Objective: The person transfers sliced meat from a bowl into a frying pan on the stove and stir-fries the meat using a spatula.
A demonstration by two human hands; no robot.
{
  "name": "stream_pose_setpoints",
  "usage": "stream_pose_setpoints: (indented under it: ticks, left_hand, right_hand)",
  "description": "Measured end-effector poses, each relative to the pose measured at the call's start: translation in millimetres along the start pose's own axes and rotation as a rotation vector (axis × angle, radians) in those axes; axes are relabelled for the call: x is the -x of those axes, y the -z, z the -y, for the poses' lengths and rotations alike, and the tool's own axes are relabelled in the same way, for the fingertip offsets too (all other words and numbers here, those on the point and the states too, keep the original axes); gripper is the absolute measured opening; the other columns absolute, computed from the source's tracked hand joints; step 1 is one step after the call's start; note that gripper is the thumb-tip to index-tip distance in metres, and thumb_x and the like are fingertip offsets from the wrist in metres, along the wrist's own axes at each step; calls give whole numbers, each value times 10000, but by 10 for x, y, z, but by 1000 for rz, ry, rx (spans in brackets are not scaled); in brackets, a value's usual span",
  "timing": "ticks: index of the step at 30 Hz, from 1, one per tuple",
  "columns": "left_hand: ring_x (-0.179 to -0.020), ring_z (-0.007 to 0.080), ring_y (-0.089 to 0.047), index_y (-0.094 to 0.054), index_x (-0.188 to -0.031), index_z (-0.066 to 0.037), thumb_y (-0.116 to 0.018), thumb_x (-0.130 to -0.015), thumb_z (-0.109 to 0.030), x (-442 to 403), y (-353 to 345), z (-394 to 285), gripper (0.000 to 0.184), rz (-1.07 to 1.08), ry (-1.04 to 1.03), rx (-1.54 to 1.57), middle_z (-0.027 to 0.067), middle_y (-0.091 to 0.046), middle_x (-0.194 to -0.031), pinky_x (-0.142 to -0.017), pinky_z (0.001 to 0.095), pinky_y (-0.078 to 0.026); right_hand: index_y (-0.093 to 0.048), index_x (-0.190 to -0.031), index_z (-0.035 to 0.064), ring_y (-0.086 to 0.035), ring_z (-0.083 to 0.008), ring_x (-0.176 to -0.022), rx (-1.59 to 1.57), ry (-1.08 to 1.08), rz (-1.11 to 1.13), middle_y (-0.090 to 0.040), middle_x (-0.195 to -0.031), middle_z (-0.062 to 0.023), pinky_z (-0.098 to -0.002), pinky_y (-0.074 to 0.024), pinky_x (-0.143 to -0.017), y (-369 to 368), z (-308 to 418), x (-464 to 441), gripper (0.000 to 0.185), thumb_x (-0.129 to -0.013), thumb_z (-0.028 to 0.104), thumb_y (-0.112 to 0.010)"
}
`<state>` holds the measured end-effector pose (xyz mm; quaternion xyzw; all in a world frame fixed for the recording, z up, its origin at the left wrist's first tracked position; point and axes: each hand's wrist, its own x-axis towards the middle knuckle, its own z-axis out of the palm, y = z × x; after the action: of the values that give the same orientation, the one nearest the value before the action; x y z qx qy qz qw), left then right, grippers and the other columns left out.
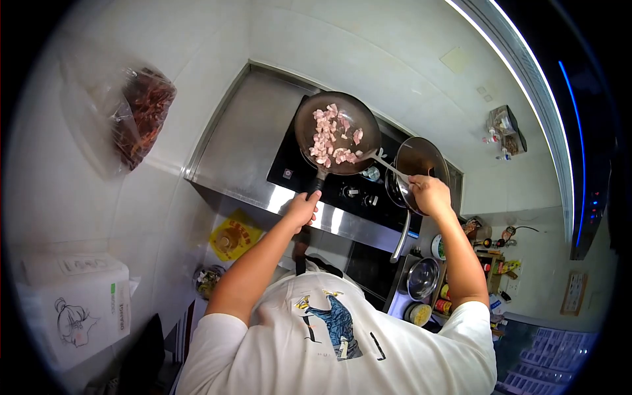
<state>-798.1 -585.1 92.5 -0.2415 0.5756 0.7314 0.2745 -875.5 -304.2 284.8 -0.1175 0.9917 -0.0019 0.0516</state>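
Note:
My left hand (pixel 303 209) is closed round the black handle of a dark frying pan (pixel 365 118) on the left part of the stove. Pale pink pieces of chopped meat (pixel 324 135) lie in the pan, mostly on its left and lower side. My right hand (pixel 431 195) grips the handle of a metal spatula (pixel 390 166), whose blade rests inside the pan at its lower right, by the meat. Just beyond my right hand is a second pan with a glass lid (pixel 421 158); my hand covers part of it, and I cannot tell whether they touch.
A black gas stove (pixel 283 164) is set in a steel counter (pixel 247 125). The second pan's metal handle (pixel 400 240) juts over the front edge. At right stand a steel bowl (pixel 422 276) and several jars. A bag of dark red dried food (pixel 143 115) hangs on the left wall.

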Motion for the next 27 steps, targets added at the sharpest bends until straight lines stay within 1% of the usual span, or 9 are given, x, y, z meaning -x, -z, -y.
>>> stream_pose_setpoints:
  ticks: [2,5,11,15,18,20,22,24,27]
  left_hand:
    - [-546,103,-500,-537,-949,-55,-536,-964,-425,-2,-21,5,369,3,11,-21,20,-528,-748,-443,250,-408]
    - [-527,111,-504,-523,-955,-41,-526,-962,-448,-39,-71,6,407,-8,-15,-38,26,-532,-750,-433,255,-413]
    - [-538,109,-509,-533,-964,-39,-523,-963,-449,-45,-41,58,411,-14,-11,-23,23,-537,-752,-435,255,-418]
    - [-534,108,-508,-535,-959,-40,-524,-961,-453,-37,-49,44,413,-17,-12,-34,25,-542,-755,-435,257,-419]
    - [-523,106,-504,-535,-962,-42,-523,-960,-460,-60,-23,78,418,-11,-9,-50,27,-544,-755,-430,257,-416]
    - [-509,107,-499,-535,-959,-43,-526,-958,-460,-76,-42,79,417,-20,-20,-44,27,-543,-750,-420,258,-410]
    - [-535,102,-501,-542,-972,-47,-537,-960,-438,-33,-41,57,391,-23,-7,-28,19,-529,-747,-426,245,-404]
    - [-531,103,-501,-540,-972,-44,-537,-961,-432,-27,-42,22,388,-11,-10,-45,21,-529,-744,-422,248,-404]
    - [-533,103,-504,-541,-969,-43,-534,-963,-430,-10,-44,-16,387,-10,-13,-59,21,-529,-742,-420,250,-406]
  right_hand:
    - [-708,-1015,149,-658,-325,-879,35,108,-122,-696,-908,-126,-434,-519,-757,-192,-52,-206,215,-853,230,-593]
    - [-697,-1026,149,-652,-344,-903,-13,44,-69,-689,-966,-137,-446,-516,-767,-531,148,-673,219,-876,249,-574]
    - [-673,-1115,49,-651,-314,-1003,-486,-91,-55,-685,-1036,-178,-354,-494,-861,-601,151,-745,297,-905,233,-570]
    - [-667,-1097,20,-626,-193,-871,-945,-385,-35,-689,-955,-105,-307,-481,-785,-1191,292,-947,274,-922,215,-584]
    - [-667,-1102,14,-617,-170,-880,-964,-429,164,-686,-961,-92,-287,-472,-797,-960,620,-850,281,-921,222,-614]
    - [-668,-1102,11,-614,-165,-883,-1035,-269,73,-688,-961,-82,-286,-472,-802,-1131,311,-986,280,-927,221,-610]
    - [-663,-1103,0,-640,-179,-866,-866,-284,-47,-701,-942,-104,-292,-481,-796,-947,377,-1012,273,-927,196,-591]
    - [-665,-1090,1,-651,-182,-849,-928,-273,-58,-706,-934,-129,-292,-484,-794,-1104,359,-1182,270,-920,198,-592]
    - [-671,-1074,15,-665,-216,-868,-755,-171,-13,-708,-925,-160,-310,-488,-801,-1196,683,-1034,279,-905,227,-610]
